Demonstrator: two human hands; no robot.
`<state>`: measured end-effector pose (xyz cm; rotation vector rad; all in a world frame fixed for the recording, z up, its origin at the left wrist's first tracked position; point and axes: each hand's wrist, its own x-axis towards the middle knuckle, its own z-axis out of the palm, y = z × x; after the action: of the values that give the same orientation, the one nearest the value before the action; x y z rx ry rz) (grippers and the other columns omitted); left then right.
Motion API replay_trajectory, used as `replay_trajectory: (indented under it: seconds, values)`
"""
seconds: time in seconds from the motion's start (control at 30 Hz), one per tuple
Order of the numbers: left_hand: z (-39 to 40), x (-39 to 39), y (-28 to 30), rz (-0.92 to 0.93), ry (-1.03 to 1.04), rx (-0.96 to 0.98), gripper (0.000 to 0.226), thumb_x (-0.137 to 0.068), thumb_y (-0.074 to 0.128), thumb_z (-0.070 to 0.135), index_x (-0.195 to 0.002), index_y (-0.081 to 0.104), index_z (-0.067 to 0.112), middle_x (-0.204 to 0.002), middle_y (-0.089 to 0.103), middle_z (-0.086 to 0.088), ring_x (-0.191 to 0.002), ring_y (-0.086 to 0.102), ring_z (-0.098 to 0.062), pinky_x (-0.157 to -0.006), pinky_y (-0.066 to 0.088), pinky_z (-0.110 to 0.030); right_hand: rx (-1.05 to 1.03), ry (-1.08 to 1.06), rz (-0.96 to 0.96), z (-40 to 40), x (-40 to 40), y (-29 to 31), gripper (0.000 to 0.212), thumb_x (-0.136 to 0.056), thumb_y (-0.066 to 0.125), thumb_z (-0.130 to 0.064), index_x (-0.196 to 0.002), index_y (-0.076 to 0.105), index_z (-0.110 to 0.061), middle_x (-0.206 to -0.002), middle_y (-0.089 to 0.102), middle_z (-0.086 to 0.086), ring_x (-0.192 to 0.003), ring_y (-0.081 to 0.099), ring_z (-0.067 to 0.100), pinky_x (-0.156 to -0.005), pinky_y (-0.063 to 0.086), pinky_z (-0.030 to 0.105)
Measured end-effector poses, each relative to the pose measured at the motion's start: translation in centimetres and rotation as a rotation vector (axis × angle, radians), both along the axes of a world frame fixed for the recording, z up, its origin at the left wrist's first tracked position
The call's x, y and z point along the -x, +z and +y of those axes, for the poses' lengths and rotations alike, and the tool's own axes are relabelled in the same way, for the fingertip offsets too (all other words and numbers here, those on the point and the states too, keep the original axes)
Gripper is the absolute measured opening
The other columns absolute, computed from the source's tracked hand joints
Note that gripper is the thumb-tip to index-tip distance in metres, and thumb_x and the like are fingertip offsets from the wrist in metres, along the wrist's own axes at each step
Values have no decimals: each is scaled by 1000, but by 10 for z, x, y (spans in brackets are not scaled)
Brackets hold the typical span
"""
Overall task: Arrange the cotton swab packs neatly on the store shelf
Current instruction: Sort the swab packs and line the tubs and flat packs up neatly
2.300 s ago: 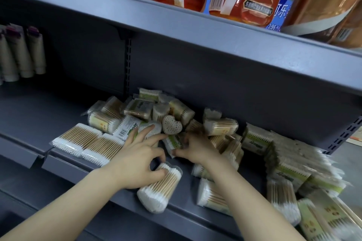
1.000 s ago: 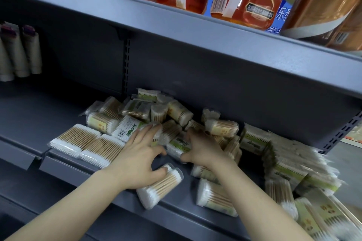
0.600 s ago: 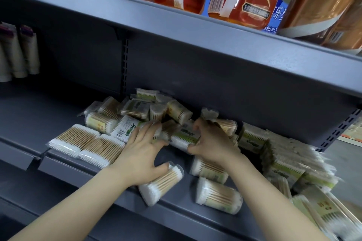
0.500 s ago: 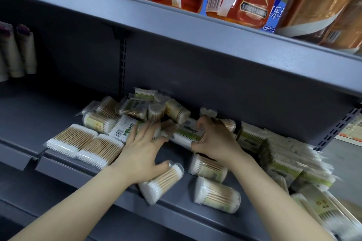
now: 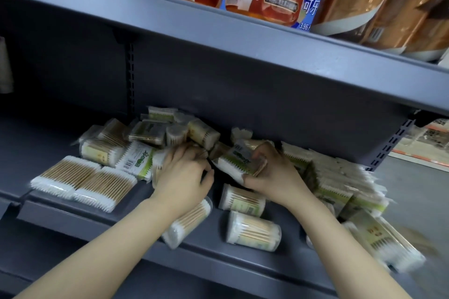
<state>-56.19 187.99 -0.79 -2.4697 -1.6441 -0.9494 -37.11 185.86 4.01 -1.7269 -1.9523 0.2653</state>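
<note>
Currently the right hand (image 5: 272, 175) pinches a green-labelled swab pack (image 5: 237, 161) mid-shelf; the left hand (image 5: 184, 175) curls into the loose pile (image 5: 150, 138). Seat it flat, label outward, edges aligned with neighbours

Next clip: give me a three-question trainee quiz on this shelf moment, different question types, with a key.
1. True or false: the right hand grips a green-labelled pack.
2. Multiple choice: the two flat swab packs at the shelf's front left lie A) side by side, B) stacked, C) standing upright.
3. Fill in: the left hand rests palm-down over the ____ of packs.

Key: 1 true; 2 A; 3 pile.
</note>
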Motion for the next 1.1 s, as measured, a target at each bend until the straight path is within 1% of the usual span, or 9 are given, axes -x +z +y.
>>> replay_trajectory:
  seconds: [0.23, 0.33, 0.47, 0.6, 0.73, 0.8, 0.93, 1.03, 1.1]
  values:
    - [-8, -26, 11, -104, 13, 29, 62, -81, 18, 47, -76, 68, 11, -89, 65, -8, -89, 55, -32, -80, 38, -37, -83, -29, 87, -16, -4, -4, 41, -70, 71, -30, -100, 44, -23, -104, 52, -2, -92, 51, 16, -62, 36, 22]
    - [-10, -32, 14, -111, 17, 38, 73, -78, 11, 56, -85, 69, 11, -97, 65, -9, -97, 53, -33, -85, 39, -38, -76, -44, 89, -19, -7, -9, 55, -68, 71, -35, -116, 45, -24, -114, 51, -2, -105, 50, 18, -79, 43, 30]
    - [-14, -40, 18, -116, 37, 84, 47, -92, 33, 48, -101, 65, 14, -112, 61, -6, -108, 49, -27, -88, 30, -33, -71, -5, 111, -26, -10, -12, 74, -68, 73, -36, -131, 37, -28, -125, 52, -5, -116, 48, 18, -94, 43, 37]
    - [-10, -42, 20, -175, 29, 132, 33, -94, 42, 37, -107, 61, 12, -114, 60, -8, -110, 48, -26, -87, 35, -32, -86, 23, 183, -32, -12, -13, 77, -73, 71, -24, -138, 31, -25, -117, 51, -14, -104, 53, 6, -79, 43, 12]
    - [-11, -46, 25, -367, -74, 211, 29, -95, 44, 29, -100, 58, 5, -100, 64, -11, -93, 57, -27, -79, 46, -40, -60, -55, 270, -36, -15, -14, 79, -82, 63, -17, -145, 17, -26, -103, 59, -7, -85, 61, 10, -76, 52, 28]
    - [-13, -50, 29, -413, -111, 212, 27, -96, 43, 26, -98, 56, 4, -94, 64, -11, -86, 59, -27, -75, 47, -41, -81, -81, 280, -38, -18, -13, 71, -87, 57, -15, -146, 18, -23, -94, 58, -6, -80, 58, 10, -74, 49, 26]
    - [-13, -56, 34, -436, -159, 162, 24, -97, 42, 24, -100, 57, 5, -87, 63, -8, -83, 58, -27, -71, 45, -38, -137, -97, 320, -40, -25, -10, 47, -90, 52, -11, -135, 41, -21, -80, 57, -15, -72, 55, 0, -64, 41, 10]
    - [-13, -61, 42, -455, -172, 133, 24, -97, 44, 22, -111, 60, 13, -86, 63, -6, -84, 59, -26, -70, 44, -35, -105, -93, 372, -42, -30, -8, 20, -87, 57, -11, -106, 60, -20, -80, 64, -9, -72, 58, 1, -63, 42, 6]
    - [-12, -63, 45, -467, -186, 129, 26, -96, 45, 23, -116, 60, 15, -88, 64, -6, -84, 59, -24, -73, 46, -34, -83, -77, 405, -42, -33, -7, 17, -84, 62, -12, -86, 60, -29, -81, 66, -9, -73, 60, 3, -66, 44, 9]
